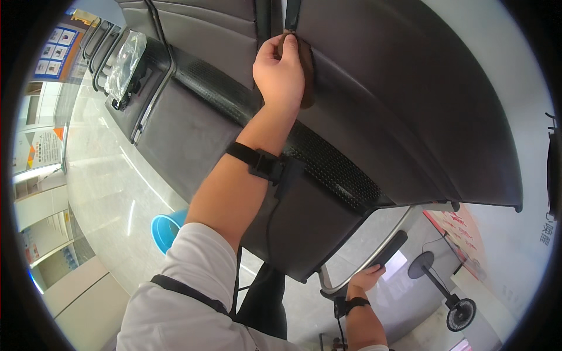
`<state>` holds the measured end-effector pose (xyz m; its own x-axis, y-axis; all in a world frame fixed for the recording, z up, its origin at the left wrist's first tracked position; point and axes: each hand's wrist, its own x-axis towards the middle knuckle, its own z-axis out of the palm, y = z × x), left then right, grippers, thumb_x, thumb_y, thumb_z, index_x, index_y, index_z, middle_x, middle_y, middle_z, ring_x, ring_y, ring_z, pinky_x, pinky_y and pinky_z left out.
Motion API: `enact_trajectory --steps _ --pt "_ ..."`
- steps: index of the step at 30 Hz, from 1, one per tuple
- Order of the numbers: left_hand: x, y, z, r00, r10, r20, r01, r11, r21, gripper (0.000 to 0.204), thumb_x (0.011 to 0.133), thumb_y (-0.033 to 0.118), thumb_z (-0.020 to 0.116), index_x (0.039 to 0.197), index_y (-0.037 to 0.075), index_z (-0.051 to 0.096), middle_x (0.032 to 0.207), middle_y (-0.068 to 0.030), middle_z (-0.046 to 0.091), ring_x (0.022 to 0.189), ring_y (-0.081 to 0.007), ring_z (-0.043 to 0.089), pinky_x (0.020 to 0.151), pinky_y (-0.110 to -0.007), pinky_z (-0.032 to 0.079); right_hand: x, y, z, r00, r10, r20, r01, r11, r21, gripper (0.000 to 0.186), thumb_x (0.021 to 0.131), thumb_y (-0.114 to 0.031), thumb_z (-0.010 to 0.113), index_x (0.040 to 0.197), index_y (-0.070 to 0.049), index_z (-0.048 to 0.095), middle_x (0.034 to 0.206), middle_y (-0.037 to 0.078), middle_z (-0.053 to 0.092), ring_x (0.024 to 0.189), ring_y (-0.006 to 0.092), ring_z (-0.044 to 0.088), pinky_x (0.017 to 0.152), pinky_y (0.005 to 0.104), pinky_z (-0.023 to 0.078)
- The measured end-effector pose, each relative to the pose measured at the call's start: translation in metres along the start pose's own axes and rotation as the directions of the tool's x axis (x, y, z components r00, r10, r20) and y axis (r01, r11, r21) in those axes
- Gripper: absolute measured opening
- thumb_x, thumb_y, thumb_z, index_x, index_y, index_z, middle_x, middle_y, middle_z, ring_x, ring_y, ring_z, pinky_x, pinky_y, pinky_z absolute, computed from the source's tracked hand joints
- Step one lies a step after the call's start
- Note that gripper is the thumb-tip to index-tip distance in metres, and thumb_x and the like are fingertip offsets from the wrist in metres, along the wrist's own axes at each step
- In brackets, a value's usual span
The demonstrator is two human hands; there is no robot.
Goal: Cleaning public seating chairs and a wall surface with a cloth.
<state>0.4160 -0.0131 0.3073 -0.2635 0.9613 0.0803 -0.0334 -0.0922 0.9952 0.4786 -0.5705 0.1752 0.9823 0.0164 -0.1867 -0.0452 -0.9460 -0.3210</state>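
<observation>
My left hand [280, 73] is closed on a brown cloth [307, 79], pressed against the chair's dark backrest [374, 70] beside the gap between two backrests. Part of the cloth hangs behind my wrist. At the near end of the row, my right hand [364, 279] is wrapped round the black pad of a metal armrest [391, 248]. A dark seat cushion [298, 228] lies below my left forearm, with a black perforated strip [333, 167] between it and the backrest. Each forearm wears a black strap with a small device and cable.
A clear plastic bag [126, 64] lies over dark items on the far seat. The blue bucket [167, 229] stands on the shiny floor left of the seats. A black standing fan [461, 314] is at the lower right, near the white wall [503, 76].
</observation>
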Motion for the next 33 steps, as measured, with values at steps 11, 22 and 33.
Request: enact_trajectory --steps 11,22,33 --pt "-0.047 -0.007 0.013 0.989 0.143 0.035 -0.146 0.980 0.134 0.019 0.091 0.017 0.074 0.094 -0.002 0.069 0.083 -0.0021 0.069 0.077 -0.0076 0.060 0.071 -0.025 0.049 -0.005 -0.012 -0.003 1.000 0.016 0.016 -0.016 1.000 -0.011 0.049 0.107 -0.040 0.030 0.135 -0.003 0.046 0.124 0.028 0.061 0.109 0.0491 0.059 0.090 0.0517 0.049" --pt "-0.129 -0.002 0.038 0.987 0.064 0.148 -0.069 0.997 0.031 0.019 0.094 0.017 0.073 0.096 0.000 0.066 0.085 -0.0023 0.066 0.079 -0.0084 0.059 0.073 -0.025 0.049 -0.004 -0.013 -0.004 1.000 -0.003 -0.016 0.004 1.000 0.006 0.047 0.106 -0.038 0.032 0.136 -0.003 0.045 0.118 0.027 0.064 0.103 0.0486 0.061 0.086 0.0533 0.051" --pt "-0.286 0.026 0.087 0.941 0.104 0.323 -0.118 0.993 0.024 0.016 0.091 0.012 0.074 0.091 0.000 0.062 0.084 -0.0124 0.062 0.077 -0.0247 0.062 0.072 -0.034 0.049 -0.009 -0.020 -0.010 0.999 0.045 0.022 -0.045 0.999 -0.016 0.042 0.105 -0.035 0.035 0.133 -0.006 0.046 0.113 0.026 0.066 0.098 0.0485 0.063 0.082 0.0549 0.051"
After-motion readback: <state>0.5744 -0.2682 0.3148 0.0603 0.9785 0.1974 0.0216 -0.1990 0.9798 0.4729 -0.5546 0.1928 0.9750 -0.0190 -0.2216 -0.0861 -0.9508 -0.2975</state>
